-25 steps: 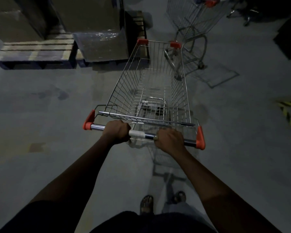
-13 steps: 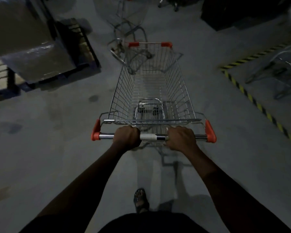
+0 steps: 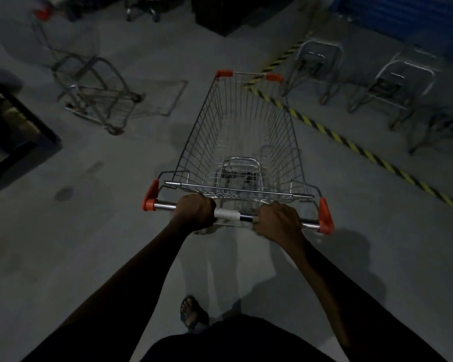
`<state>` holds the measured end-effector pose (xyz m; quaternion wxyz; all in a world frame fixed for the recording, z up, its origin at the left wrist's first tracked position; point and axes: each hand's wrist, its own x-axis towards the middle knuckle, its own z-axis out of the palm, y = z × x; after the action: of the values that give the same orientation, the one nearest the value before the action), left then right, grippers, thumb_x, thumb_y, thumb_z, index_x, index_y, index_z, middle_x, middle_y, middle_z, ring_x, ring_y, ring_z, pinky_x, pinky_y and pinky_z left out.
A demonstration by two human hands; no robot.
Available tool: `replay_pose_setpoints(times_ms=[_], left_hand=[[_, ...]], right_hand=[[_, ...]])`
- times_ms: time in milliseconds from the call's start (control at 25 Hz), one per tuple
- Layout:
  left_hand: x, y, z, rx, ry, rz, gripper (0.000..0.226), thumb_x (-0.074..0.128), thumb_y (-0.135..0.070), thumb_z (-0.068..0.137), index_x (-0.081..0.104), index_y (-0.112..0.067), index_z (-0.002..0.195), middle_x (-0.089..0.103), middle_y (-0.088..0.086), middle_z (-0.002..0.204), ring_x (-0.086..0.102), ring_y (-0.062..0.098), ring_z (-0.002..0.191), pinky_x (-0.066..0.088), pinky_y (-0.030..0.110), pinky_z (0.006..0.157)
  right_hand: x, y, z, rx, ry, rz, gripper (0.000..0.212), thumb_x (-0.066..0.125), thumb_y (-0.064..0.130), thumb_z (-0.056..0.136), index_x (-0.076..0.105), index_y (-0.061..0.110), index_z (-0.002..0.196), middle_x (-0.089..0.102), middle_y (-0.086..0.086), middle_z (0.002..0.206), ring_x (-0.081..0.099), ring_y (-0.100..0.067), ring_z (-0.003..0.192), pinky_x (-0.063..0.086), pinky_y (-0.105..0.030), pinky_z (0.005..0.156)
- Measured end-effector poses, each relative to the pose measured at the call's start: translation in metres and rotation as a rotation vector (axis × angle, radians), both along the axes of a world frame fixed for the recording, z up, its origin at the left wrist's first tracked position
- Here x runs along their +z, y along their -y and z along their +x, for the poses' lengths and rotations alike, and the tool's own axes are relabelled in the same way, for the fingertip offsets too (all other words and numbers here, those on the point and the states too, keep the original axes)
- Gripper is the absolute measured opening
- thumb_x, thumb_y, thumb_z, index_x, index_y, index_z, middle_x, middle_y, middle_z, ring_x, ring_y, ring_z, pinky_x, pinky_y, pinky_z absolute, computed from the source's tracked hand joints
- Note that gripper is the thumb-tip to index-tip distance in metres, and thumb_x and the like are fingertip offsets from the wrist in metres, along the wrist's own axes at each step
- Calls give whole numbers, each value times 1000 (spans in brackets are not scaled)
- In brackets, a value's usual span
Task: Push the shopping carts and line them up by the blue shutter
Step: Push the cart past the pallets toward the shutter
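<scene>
Since the earlier frames the view swings right: the striped floor line, at the far right edge half a second ago, now runs diagonally just past the cart's nose, the pallets have slid off to the left edge, and the blue shutter (image 3: 403, 14) has come into sight at the top right.

Both hands grip the handle bar (image 3: 230, 215) of the shopping cart (image 3: 242, 142). The left hand (image 3: 195, 211) has its fingers curled fully round the bar left of centre; the right hand (image 3: 279, 222) is wrapped the same way right of centre. A pale label band sits on the bar between them; any writing on it is too blurred to read.

The cart is an empty chrome wire basket with orange-red end caps on the handle and orange-red bumpers at its front corners. It stands on the grey concrete floor (image 3: 63, 244), its front end at the yellow-and-black hazard stripe (image 3: 351, 145).

Beyond the stripe, near the shutter, two more carts (image 3: 392, 74) stand side by side. Another cart (image 3: 89, 82) stands apart at the upper left. One sandalled foot (image 3: 192, 313) shows below the arms.
</scene>
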<state>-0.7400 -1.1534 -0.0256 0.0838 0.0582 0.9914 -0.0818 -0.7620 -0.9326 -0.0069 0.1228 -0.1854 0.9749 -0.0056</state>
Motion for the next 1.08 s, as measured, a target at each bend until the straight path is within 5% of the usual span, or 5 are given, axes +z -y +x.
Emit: replay_pose_setpoints(times_ms=[360, 880, 1080], left_hand=[[-3, -159, -53, -346, -82, 3, 37, 78, -48, 43, 60, -17, 50, 57, 3, 44, 58, 24, 39, 43, 22, 41], [8, -375, -124, -638, 38, 76, 34, 59, -49, 75, 68, -18, 85, 71, 6, 86, 68, 30, 84, 51, 33, 72], [6, -460, -185, -728, 45, 106, 27, 60, -43, 73, 68, -21, 85, 72, 3, 84, 68, 27, 82, 51, 33, 70]], right_hand=[[-6, -159, 13, -312, -35, -2, 22, 60, 38, 77, 67, 21, 88, 70, -3, 94, 67, -25, 87, 48, -30, 75], [-14, -349, 9, -600, -89, 68, 31, 62, 47, 73, 67, 21, 90, 70, -2, 90, 68, -25, 86, 49, -29, 70], [-34, -428, -28, -635, -205, 262, 35, 71, 49, 55, 63, 18, 68, 59, -4, 60, 59, -25, 49, 45, -27, 49]])
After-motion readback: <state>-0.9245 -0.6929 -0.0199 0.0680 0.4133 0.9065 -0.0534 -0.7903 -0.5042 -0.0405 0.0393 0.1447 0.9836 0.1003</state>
